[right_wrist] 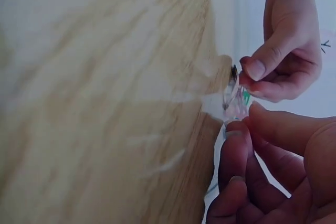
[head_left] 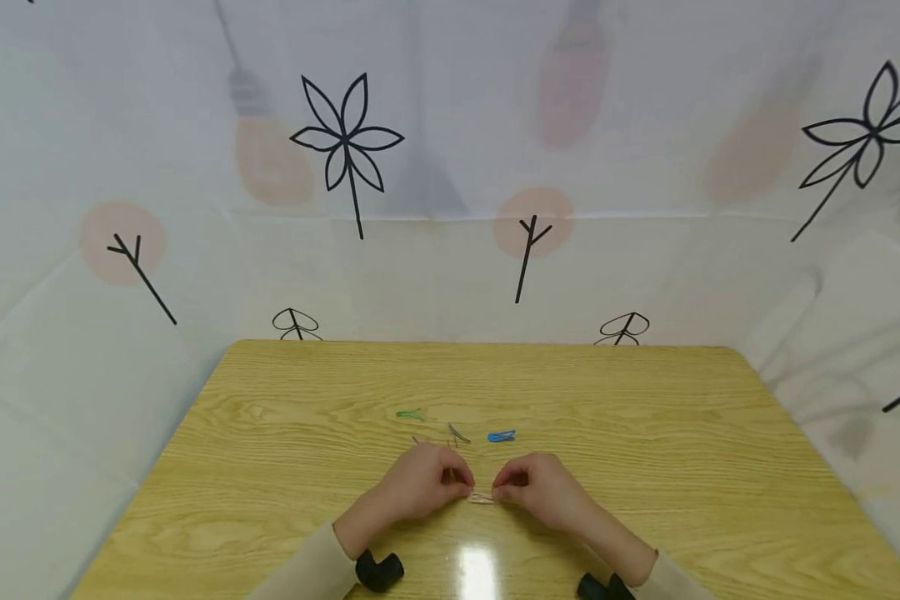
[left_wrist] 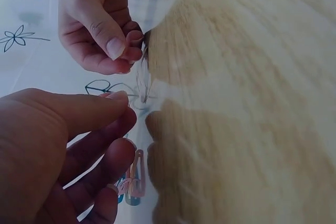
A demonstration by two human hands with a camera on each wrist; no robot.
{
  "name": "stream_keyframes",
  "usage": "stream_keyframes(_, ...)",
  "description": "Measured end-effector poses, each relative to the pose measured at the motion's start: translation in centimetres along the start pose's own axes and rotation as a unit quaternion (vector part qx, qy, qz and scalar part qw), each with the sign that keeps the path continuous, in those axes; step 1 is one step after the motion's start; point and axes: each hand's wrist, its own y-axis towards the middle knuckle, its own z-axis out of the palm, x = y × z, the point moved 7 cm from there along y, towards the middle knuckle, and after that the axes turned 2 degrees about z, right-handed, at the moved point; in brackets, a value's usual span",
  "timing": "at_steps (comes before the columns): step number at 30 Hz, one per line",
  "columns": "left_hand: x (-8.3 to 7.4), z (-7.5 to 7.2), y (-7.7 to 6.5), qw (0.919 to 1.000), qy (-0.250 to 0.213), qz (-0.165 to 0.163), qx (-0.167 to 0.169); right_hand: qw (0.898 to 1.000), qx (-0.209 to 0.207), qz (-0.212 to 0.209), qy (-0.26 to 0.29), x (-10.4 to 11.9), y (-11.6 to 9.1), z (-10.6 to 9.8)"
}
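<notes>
Left hand (head_left: 426, 481) and right hand (head_left: 543, 490) pinch opposite ends of a pale clip (head_left: 482, 499) between them. Held only by fingertips, it could slip if pulled unevenly.

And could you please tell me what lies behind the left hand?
Beyond the left hand: a green clip, a dark clip and thin tips; whatever the hand covers cannot be seen.

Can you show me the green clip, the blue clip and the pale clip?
Green clip (head_left: 408, 414): head view, around its middle.
Blue clip (head_left: 499, 437): head view, around its middle.
Pale clip (head_left: 482, 500): head view, on its middle stretch.
</notes>
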Motion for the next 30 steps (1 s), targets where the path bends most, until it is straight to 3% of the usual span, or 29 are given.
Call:
stream_keyframes(5, 0.2, -0.4, 0.2, 0.9991, -0.04, -0.004, -0.013, 1.0, -0.028, 0.009, -0.005, -0.2, 0.2, -0.8)
stream_keyframes(10, 0.0, -0.9, 0.7, 0.9985, -0.047, -0.001, -0.027, 0.996, -0.085, 0.0, -0.019, -0.5, 0.8, -2.3)
stream_keyframes(15, 0.4, -1.3, 1.6, 0.9962, -0.071, -0.019, -0.047, 0.989, -0.144, -0.002, -0.023, -1.0, 1.4, -4.0)
stream_keyframes(19, 0.7, -1.6, 2.2, 0.9935, -0.087, -0.024, -0.069, 0.984, -0.174, 0.023, -0.014, -1.8, 1.9, -5.1)
stream_keyframes(23, 1.0, -1.9, 2.8, 0.9917, -0.096, -0.028, -0.08, 0.983, -0.177, 0.05, -0.009, -2.5, 2.4, -5.6)
stream_keyframes(30, 1.3, -2.1, 4.2, 0.9891, -0.12, -0.032, -0.079, 0.985, -0.147, 0.09, -0.007, -3.3, 3.4, -5.5)
